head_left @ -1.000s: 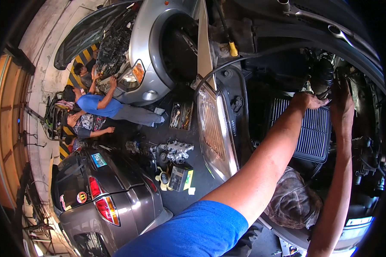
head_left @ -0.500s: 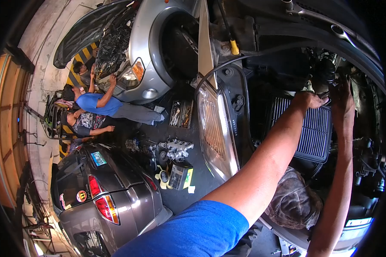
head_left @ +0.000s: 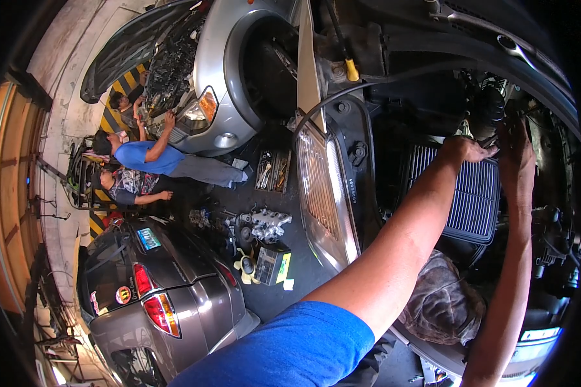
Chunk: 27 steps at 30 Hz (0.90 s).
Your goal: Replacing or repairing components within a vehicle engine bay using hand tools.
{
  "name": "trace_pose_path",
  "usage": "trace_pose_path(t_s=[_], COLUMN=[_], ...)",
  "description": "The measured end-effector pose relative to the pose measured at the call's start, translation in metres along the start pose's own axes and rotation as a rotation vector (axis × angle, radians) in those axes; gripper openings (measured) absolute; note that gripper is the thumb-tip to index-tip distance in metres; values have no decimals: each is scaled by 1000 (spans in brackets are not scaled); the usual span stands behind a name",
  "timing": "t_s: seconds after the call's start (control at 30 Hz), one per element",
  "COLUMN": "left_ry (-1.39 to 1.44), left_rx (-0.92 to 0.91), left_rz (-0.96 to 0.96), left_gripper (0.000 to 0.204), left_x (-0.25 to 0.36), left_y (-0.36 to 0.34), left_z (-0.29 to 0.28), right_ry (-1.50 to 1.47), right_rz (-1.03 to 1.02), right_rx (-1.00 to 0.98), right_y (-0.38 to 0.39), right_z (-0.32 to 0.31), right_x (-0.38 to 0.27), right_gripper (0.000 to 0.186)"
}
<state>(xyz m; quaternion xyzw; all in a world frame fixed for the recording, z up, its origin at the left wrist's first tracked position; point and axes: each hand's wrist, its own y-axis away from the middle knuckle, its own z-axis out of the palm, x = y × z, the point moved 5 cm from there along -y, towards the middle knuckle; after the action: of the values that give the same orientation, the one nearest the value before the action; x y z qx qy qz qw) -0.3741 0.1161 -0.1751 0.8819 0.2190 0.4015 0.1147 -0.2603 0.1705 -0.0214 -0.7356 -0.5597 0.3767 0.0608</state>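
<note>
Both my hands are deep in an engine bay, at the lower end of a black ribbed air intake hose (head_left: 486, 111). My left hand (head_left: 470, 149) has its fingers bent and closed at the hose's end; what they pinch there is hidden. On the other side of the hose, my right hand (head_left: 516, 145) reaches up against it, its fingers dark and mostly hidden in shadow. Below my left hand lies a pleated air filter (head_left: 471, 197) in a black frame, its upper edge partly covered by my wrist.
A crumpled dirty cloth (head_left: 442, 300) lies between my forearms. A wrench (head_left: 511, 46) rests at the upper right. Left of the bay are the headlight (head_left: 321, 187) and a black cable. Beyond stand a silver car (head_left: 223, 122), a grey car (head_left: 168, 303), a toolbox (head_left: 272, 171) and several people.
The ribbed hose has shifted slightly down toward my hands and shows more fully. My left fingers have moved a little at its end. In the background, people have shifted slightly.
</note>
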Motion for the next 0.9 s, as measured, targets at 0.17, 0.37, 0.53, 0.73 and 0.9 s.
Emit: trace_pose_path(t_s=[0.17, 0.37, 0.53, 0.73, 0.9], left_ry=[-15, 69, -75, -99, -33], left_rx=[109, -87, 78, 85, -159], left_rz=[-127, -235, -86, -67, -139], left_gripper=[98, 95, 92, 97, 109], left_x=[14, 29, 12, 16, 1], left_y=[13, 22, 16, 1, 1], left_z=[4, 6, -7, 8, 12], right_ry=[-113, 158, 20, -12, 23], right_rz=[240, -104, 57, -17, 13], right_rx=[-63, -79, 140, 74, -141], right_y=[8, 9, 1, 11, 2], right_z=[-3, -9, -5, -4, -2], right_x=[12, 16, -7, 32, 12], right_gripper=[31, 30, 32, 34, 30])
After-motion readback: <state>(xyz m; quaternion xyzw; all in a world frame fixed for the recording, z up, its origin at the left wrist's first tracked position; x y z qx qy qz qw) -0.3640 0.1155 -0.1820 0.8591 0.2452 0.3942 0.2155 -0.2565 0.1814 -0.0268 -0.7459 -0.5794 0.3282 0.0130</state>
